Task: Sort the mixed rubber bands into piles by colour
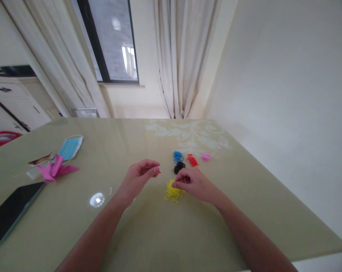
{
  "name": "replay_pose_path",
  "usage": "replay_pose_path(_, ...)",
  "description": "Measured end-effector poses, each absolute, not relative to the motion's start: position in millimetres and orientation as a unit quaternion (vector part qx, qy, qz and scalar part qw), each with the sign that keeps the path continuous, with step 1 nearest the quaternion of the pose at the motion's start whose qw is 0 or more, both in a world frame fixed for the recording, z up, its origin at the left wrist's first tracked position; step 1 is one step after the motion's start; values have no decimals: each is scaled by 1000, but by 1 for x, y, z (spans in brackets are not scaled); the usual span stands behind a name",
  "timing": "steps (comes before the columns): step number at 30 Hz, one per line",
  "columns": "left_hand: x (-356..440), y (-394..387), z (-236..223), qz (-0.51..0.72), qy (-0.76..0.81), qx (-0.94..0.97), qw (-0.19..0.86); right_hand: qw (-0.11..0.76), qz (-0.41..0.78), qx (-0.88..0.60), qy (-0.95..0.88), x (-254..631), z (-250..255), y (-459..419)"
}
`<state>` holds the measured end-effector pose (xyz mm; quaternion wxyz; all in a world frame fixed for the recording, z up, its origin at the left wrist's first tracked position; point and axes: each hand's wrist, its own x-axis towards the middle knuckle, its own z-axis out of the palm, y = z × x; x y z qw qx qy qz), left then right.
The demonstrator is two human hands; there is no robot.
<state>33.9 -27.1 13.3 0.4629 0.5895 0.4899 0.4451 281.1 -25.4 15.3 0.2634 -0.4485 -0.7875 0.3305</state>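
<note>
My left hand (139,179) is raised over the table, thumb and fingers pinched together on a small red strand (159,172) that pokes out at the fingertips. My right hand (195,183) is closed in a pinch at the right edge of a pile of thin yellow strands (173,192); what its fingertips hold, if anything, is too small to make out. Just beyond the right hand lies a pile of black strands (179,167). Behind that sit a blue pile (178,156), a red pile (192,160) and a small pink bundle (206,157).
On the left of the glossy table (148,234) lie a dark phone (14,209), a pink folded-paper shape (56,169), a blue face mask (70,148) and a thin brown packet (40,160). A white wall (295,94) runs along the right. Curtains (185,56) hang behind.
</note>
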Motion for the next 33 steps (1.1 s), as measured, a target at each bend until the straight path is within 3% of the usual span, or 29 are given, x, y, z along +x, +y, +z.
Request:
replay_pose_path(7,54,-44,19,419,427,548,585,403,307,-388,-770,272,26,-38)
replay_pose_path(18,57,-44,14,417,419,550,590,404,309,-385,-770,275,22,-36)
replay_pose_path(21,50,-39,14,384,461,624,501,424,330,-395,-745,280,24,-32)
replay_pose_path(26,23,-30,8,213,649,727,71,457,388,-400,-694,292,29,-23)
replay_pose_path(30,9,-24,-4,56,681,730,23,455,432,-379,-680,299,35,-23)
replay_pose_path(33,6,-18,-10,42,680,731,48,464,412,-383,-685,307,38,-20)
